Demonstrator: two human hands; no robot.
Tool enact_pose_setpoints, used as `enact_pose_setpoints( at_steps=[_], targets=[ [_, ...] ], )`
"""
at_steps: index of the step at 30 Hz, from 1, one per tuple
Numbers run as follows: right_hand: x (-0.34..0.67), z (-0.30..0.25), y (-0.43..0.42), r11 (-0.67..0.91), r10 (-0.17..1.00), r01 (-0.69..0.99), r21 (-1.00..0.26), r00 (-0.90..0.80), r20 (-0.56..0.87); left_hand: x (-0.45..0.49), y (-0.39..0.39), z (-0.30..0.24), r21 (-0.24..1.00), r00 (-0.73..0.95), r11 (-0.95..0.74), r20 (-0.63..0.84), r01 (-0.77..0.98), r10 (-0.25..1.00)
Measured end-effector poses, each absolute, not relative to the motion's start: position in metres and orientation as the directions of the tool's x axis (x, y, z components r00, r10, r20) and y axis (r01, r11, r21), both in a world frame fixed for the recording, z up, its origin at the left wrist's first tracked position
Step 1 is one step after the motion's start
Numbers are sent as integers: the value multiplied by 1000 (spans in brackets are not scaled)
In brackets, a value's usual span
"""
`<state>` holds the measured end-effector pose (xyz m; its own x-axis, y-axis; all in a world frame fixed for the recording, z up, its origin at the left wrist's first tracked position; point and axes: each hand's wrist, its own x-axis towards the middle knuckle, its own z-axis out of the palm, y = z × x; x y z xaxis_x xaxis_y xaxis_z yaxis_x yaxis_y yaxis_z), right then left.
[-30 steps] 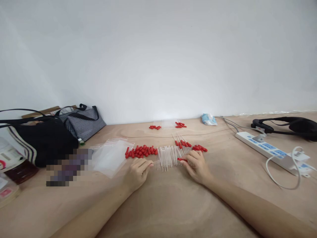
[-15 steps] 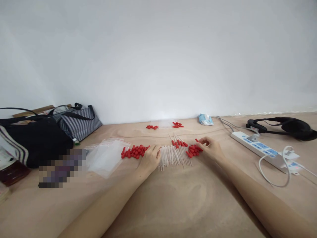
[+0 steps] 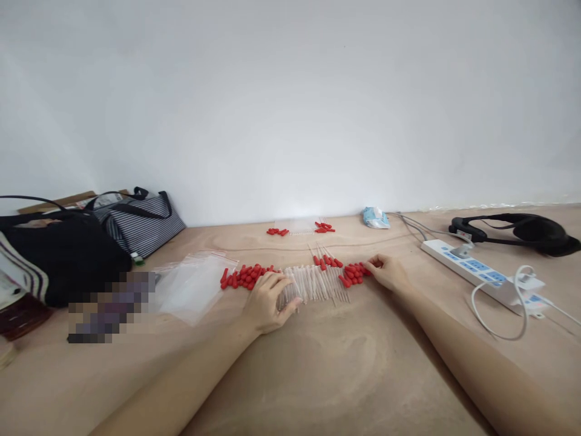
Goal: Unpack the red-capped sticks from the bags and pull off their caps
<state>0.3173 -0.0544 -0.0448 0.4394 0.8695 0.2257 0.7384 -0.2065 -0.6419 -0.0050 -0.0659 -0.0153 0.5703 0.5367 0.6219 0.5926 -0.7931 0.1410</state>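
Observation:
A row of thin clear tubes, like glass dropper pipettes, lies side by side on the wooden table. My left hand arches over the left end of this row, thumb and fingers apart, nothing visibly gripped. Close by its fingers is a heap of red rubber bulbs. A smaller heap of red bulbs lies at the row's right end. My right hand is at that heap's right edge, fingertips closed on a red bulb, partly hidden. Behind the row, several tubes with red bulbs fitted point away from me.
Clear zip bags lie to the left, near dark bags. At the back are a packed clear bag with red bulbs and a blue-white packet. A power strip with cables and a black headset occupy the right.
My left hand has shifted toward me and spread its thumb from its fingers. My right hand has lowered the raised red bulb to the heap's edge.

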Motion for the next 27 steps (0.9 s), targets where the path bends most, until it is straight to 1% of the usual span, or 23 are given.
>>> enact_pose_setpoints(
  at_steps=[2, 5, 10, 14, 17, 20, 22, 25, 27],
  targets=[
    [319, -46, -54, -244, 867, 739, -628, 457, 201, -14, -70, -15, 160, 557, -780, 615, 605, 558],
    [322, -47, -51, -281, 844, 728, -625, 498, 201, -23, -74, -16, 190, 543, -768, 606, 611, 582],
    [328, -48, -47, -326, 830, 716, -618, 530, 175, -25, -73, -17, 209, 524, -750, 599, 627, 605],
    [325, -39, -41, -343, 840, 726, -596, 521, 151, -24, -71, -17, 221, 523, -749, 594, 625, 611],
    [312, -25, -32, -317, 882, 761, -566, 456, 120, -24, -70, -17, 227, 515, -745, 597, 627, 615],
    [290, -11, -19, -279, 935, 801, -530, 352, 40, -25, -69, -18, 228, 508, -741, 600, 631, 618],
    [276, -5, -9, -284, 950, 816, -503, 309, -36, -25, -68, -18, 224, 507, -741, 602, 634, 616],
    [262, -2, 2, -326, 945, 829, -455, 294, -142, -26, -68, -19, 216, 506, -740, 606, 637, 614],
    [259, -1, 7, -350, 937, 833, -429, 303, -176, -26, -68, -19, 213, 506, -741, 609, 637, 610]
  ],
)
